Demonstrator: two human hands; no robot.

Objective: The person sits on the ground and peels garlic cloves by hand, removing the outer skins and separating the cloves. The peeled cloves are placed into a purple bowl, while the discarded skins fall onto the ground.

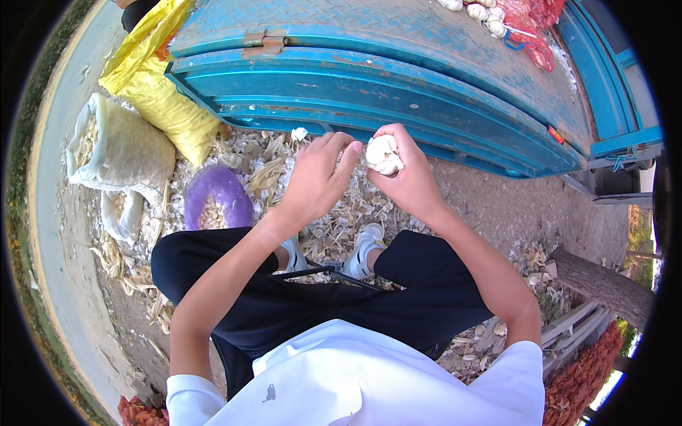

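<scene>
My right hand (405, 175) holds a white garlic bulb (384, 155) between thumb and fingers, with its cloves bulging apart. Just left of the bulb is my left hand (321, 178), back upward and thumb raised. Its fingers curl away from view, so whether anything sits inside them is hidden. Both hands are above ground strewn with garlic skins (341, 213), in front of a blue metal tailgate (373, 101). By my left knee stands a purple bag (234, 194) with peeled-apart cloves (212, 214) in its opening.
Farther left are a white woven sack (133, 144) of cloves, a smaller white bag (128, 218) and a yellow sack (170, 112). Garlic bulbs (487, 13) and a red mesh bag (535, 32) lie on the truck bed (373, 32). A tree trunk (597, 282) stands right.
</scene>
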